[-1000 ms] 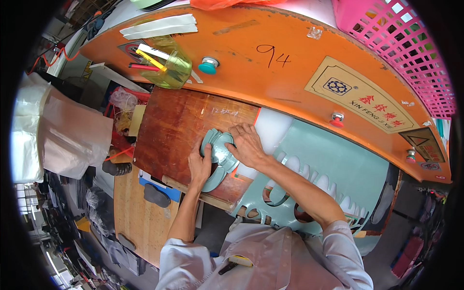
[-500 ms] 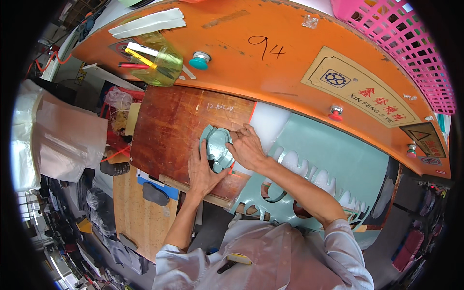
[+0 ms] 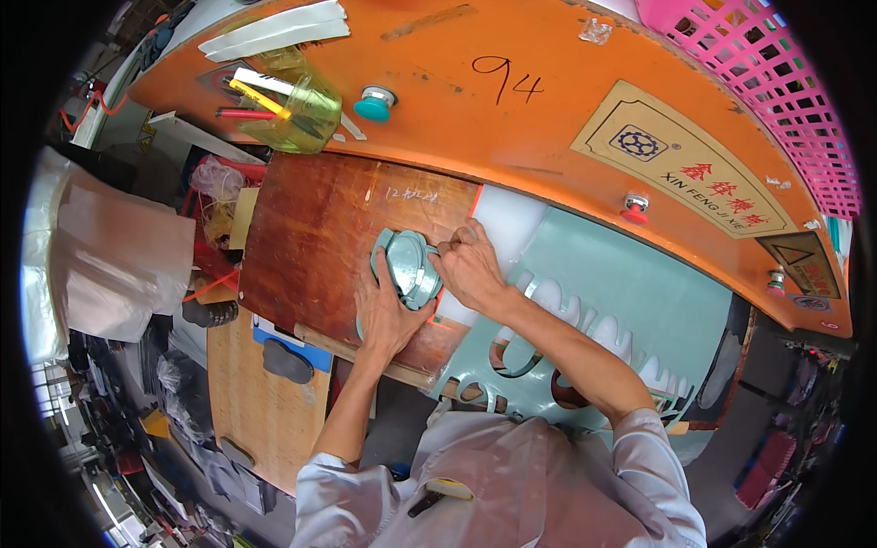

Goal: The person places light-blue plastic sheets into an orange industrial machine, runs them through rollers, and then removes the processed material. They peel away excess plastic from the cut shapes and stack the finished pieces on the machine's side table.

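Shiny pale green cut pieces, curved in outline, lie bunched over the brown board in front of me. My left hand wraps their near left side, thumb and fingers spread around the edge. A thin green sliver shows beside that hand. At the right edge of the pieces, my right hand has its fingers bent in a pinch; the fingertips are partly hidden. To the right spreads a pale green sheet with rows of cut-out holes, passing under my right forearm.
An orange machine beam with a green button and a red button spans the far side. A yellow-green pen holder hangs on it. The brown board lies below; a light wooden table stands to the left.
The cut pieces have turned slightly and moved a little up and left in my hands. A green sliver now shows left of my left hand. The whole view has shifted slightly.
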`<state>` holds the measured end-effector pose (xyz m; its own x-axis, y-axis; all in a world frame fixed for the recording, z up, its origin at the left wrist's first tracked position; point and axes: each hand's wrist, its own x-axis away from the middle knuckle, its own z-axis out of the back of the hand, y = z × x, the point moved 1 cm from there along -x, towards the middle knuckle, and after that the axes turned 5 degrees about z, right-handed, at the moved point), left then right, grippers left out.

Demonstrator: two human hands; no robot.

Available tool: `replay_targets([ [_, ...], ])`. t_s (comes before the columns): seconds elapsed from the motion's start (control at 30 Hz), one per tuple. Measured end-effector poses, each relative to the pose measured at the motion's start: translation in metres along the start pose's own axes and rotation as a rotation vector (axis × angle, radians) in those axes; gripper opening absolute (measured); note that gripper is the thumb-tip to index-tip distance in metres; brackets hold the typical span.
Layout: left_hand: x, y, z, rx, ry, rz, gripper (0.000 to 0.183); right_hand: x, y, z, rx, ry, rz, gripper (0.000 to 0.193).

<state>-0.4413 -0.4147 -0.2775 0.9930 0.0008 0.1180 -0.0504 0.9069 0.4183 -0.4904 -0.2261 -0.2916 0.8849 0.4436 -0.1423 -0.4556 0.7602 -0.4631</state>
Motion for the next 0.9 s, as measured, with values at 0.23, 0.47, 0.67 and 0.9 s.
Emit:
replay_targets([
  [0.23,0.001,-0.010,-0.001,0.055,-0.025,0.041,0.117,-0.001,-0.004,-0.008,-0.237,-0.004,-0.042,0.029],
  [0.47,0.003,-0.004,-0.010,-0.033,0.004,-0.020,0.116,-0.002,0.014,-0.006,-0.125,0.050,-0.049,0.031],
  [0.67,0.001,-0.001,-0.010,-0.014,-0.021,-0.013,0.117,-0.031,0.004,-0.023,-0.246,0.068,-0.084,0.040],
  [0.9,0.005,0.005,-0.008,0.044,-0.040,-0.018,0.121,-0.022,0.005,-0.033,-0.245,-0.122,-0.104,0.042],
])
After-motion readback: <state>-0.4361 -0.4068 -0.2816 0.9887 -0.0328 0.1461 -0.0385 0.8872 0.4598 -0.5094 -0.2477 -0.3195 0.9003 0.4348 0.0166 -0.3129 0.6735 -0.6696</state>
